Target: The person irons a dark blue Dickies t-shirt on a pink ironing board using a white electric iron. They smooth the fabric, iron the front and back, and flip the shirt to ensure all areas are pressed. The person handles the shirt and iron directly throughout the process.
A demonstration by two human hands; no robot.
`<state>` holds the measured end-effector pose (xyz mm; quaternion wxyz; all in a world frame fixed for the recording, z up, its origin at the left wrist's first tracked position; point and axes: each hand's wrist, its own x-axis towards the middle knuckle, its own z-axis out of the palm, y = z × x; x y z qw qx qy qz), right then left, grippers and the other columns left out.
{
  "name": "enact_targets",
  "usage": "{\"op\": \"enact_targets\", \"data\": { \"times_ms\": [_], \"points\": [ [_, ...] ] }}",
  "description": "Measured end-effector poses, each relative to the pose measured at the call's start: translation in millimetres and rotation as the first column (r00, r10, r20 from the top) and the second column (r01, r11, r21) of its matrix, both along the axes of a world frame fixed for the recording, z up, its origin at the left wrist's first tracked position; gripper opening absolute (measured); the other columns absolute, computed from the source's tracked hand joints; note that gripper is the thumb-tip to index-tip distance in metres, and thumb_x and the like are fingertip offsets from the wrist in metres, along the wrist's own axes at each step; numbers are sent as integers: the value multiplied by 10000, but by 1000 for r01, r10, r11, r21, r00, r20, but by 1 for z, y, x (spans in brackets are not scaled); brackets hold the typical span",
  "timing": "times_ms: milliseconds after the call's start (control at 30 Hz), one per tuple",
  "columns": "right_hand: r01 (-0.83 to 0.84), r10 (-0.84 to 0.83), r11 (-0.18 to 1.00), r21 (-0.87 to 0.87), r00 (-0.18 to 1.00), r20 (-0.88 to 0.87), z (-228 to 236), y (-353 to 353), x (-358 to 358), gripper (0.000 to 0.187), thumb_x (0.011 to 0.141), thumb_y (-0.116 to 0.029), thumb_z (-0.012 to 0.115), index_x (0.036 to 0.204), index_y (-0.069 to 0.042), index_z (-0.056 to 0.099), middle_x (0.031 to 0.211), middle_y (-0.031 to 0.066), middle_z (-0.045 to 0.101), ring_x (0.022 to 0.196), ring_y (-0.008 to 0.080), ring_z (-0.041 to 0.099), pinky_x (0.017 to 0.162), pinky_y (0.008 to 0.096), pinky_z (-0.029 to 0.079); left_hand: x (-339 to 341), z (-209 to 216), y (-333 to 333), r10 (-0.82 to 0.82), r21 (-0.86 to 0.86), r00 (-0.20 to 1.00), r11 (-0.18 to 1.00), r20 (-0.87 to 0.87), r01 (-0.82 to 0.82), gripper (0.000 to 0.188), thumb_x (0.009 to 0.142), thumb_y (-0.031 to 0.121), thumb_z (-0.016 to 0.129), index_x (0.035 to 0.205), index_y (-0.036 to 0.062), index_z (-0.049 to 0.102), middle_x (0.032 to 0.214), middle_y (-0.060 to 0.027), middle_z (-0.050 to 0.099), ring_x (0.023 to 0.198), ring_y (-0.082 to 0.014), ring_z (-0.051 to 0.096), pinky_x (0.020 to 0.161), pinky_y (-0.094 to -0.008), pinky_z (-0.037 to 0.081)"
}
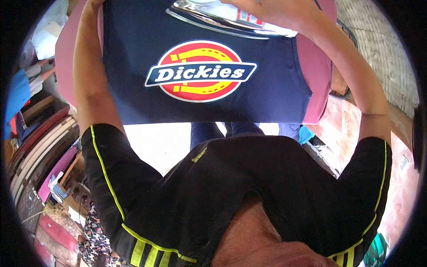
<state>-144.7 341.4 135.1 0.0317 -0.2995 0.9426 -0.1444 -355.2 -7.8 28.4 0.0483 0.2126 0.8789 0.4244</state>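
Observation:
A dark navy garment (pixel 129 98) is spread flat over a maroon padded ironing board (pixel 318 84). On its front sits a red oval print (pixel 200 95) with a yellow horseshoe shape and a dark lettered band. A shiny clothes iron (pixel 218 18) rests on the garment near the top of the view, its upper part cut off by the picture edge. My right hand (pixel 255 8) is closed on the iron from above; part of the fingers and the grip lie beyond the edge. My left hand (pixel 92 2) reaches to the garment's far left side, its fingers out of the picture.
Stacked boards and panels (pixel 38 147) crowd the left side, with blue cloth (pixel 18 91) and a white plastic bag (pixel 50 33) beyond them. At the far right is a grey corrugated surface (pixel 387 58). My legs (pixel 207 133) are close against the board's near edge.

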Motion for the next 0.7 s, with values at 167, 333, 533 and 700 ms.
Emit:
{"op": "enact_targets", "data": {
  "times_ms": [167,333,533,700],
  "points": [
    [53,-55,998,36,997,48,6,-15,-1,388,940,-387,609,1044,-14,583,894,269,675,878,434,668,764,496,514,4,10,10,23,-23,1000,999,13,-23,323,909,359,753,961,40,753,772,47,656,707,-71,578,631,-289,502],
    [23,-24,999,-45,1000,-15,-4,-48,-15,410,939,-403,612,1018,-2,571,815,277,667,799,463,666,713,509,523,-14,0,0,-14,-90,1000,996,-19,12,330,891,369,772,806,53,732,677,47,604,622,-71,516,548,-307,445],
    [254,-259,960,-118,965,-35,-4,-103,-40,409,943,-371,623,1072,16,620,894,321,667,863,487,660,744,550,515,-17,0,5,-134,-65,977,990,-169,125,320,900,326,740,872,8,722,711,-82,676,662,-137,577,613,-366,466],
    [364,-407,873,-324,910,-76,-13,-127,-68,422,957,-350,597,1081,53,605,946,344,653,901,515,640,784,560,497,-37,-26,-9,-32,25,884,998,-465,49,251,890,250,674,908,5,726,836,-157,716,775,-292,687,725,-378,532]
  ]
}}
